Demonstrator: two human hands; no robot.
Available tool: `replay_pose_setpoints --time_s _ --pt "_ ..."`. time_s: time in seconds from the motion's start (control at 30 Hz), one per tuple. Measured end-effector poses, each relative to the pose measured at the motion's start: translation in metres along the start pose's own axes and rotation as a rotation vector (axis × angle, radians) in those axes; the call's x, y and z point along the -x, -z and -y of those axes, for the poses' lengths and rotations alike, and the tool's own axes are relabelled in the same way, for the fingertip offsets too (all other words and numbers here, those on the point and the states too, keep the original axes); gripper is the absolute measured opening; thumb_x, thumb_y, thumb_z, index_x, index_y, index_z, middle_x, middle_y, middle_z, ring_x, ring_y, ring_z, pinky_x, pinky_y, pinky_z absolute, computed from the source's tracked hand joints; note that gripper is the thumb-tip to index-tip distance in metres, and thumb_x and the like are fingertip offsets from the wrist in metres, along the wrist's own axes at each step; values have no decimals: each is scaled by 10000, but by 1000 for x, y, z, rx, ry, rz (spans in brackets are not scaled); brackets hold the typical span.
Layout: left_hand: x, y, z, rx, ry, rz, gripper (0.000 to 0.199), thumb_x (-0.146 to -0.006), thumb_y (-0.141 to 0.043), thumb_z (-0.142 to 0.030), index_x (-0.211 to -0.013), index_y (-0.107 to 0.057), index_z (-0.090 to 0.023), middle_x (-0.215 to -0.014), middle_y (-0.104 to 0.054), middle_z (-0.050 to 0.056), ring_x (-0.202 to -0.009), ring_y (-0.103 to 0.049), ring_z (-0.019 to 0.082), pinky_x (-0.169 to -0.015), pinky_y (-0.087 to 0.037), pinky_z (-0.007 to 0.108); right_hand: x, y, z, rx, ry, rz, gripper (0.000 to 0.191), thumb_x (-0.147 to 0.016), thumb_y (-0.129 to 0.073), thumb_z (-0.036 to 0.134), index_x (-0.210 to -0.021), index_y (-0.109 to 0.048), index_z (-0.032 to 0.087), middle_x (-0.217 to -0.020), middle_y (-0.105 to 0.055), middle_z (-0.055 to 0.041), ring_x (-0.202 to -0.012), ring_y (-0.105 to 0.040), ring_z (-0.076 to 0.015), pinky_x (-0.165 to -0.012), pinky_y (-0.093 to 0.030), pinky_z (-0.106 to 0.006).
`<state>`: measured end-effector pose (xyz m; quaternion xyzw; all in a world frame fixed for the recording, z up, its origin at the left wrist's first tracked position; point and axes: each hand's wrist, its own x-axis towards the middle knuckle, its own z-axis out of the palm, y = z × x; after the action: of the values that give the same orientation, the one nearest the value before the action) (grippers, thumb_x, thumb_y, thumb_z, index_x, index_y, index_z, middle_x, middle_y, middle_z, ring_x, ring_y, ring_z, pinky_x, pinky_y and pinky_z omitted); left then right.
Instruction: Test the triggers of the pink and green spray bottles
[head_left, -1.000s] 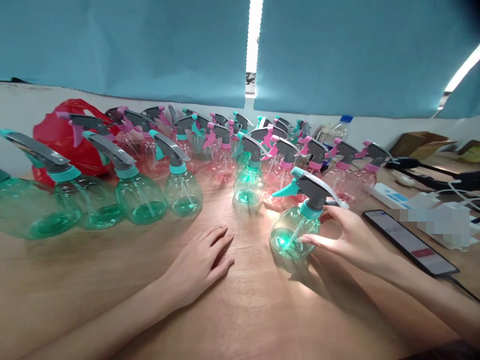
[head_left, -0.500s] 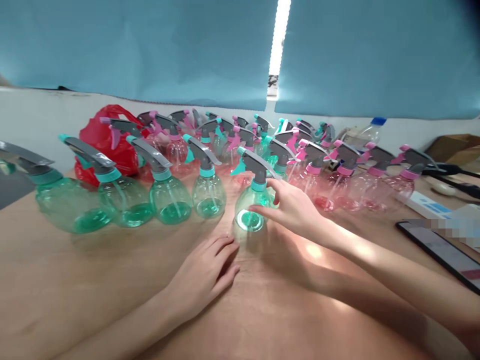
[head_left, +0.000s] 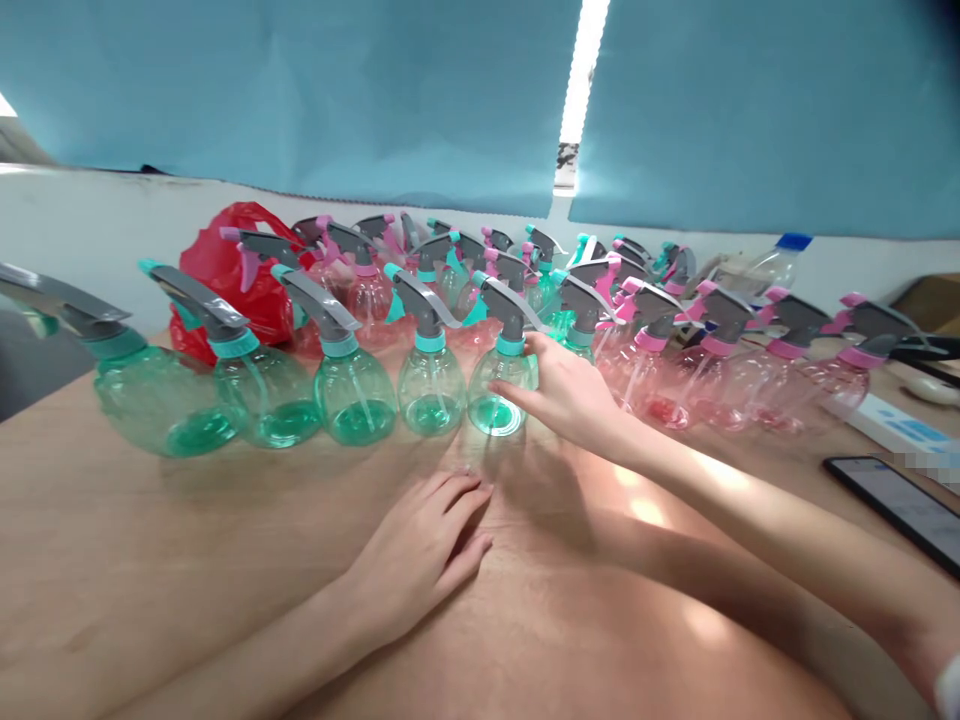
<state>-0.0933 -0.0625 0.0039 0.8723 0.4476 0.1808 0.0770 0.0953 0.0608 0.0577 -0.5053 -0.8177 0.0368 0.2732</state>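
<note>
My right hand (head_left: pixel 564 388) grips a clear green spray bottle (head_left: pixel 491 395) with a grey and turquoise trigger head. Its thumb is on the near side and its other fingers are behind, partly hidden. The bottle stands upright at the right end of a front row of green spray bottles, close beside another green spray bottle (head_left: pixel 431 390). My left hand (head_left: pixel 424 545) lies palm down on the wooden table (head_left: pixel 247 560) in front of the row, fingers loosely stretched and holding nothing.
Pink spray bottles (head_left: pixel 664 385) line the right side, with more bottles behind. A red plastic bag (head_left: pixel 236 285) sits at the back left. At the right lie a phone (head_left: pixel 900 510) and a white box (head_left: pixel 900 425). A clear bottle with a blue cap (head_left: pixel 780 262) stands at the back.
My right hand has moved the green spray bottle back and left, nearer the row's end. The left hand stays resting on the table. The view has shifted slightly.
</note>
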Motion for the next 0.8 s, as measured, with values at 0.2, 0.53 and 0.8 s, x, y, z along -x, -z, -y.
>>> replay_pose_setpoints --time_s 0.2,0.53,0.8 --pt "0 0 -1 0 2 3 321 -936 -492 -286 -1241 -528 -191 -1225 -585 105 -1135 -534 273 -952 -453 436 10 5 -3 -105 42 -41 682 -815 -569 563 -1323 -425 132 -1290 -578 -169 -1132 -582 -342 -861 -485 -460" --pt "-6 0 4 -21 -7 -11 275 -956 -458 -315 -1193 -539 -203 -1179 -591 90 -1070 -564 255 -904 -472 400 55 52 -68 -182 -214 -100 437 -790 -609 557 -1043 -617 201 -870 -700 -62 -605 -609 -192 -605 -504 -374" --pt "-13 2 3 -2 17 -10 261 -966 -438 -302 -1198 -526 -221 -1151 -593 75 -1045 -564 241 -881 -481 373 26 34 -65 -261 -215 -16 767 -754 -636 552 -1360 -437 127 -1369 -519 -183 -1148 -579 -335 -894 -486 -473"
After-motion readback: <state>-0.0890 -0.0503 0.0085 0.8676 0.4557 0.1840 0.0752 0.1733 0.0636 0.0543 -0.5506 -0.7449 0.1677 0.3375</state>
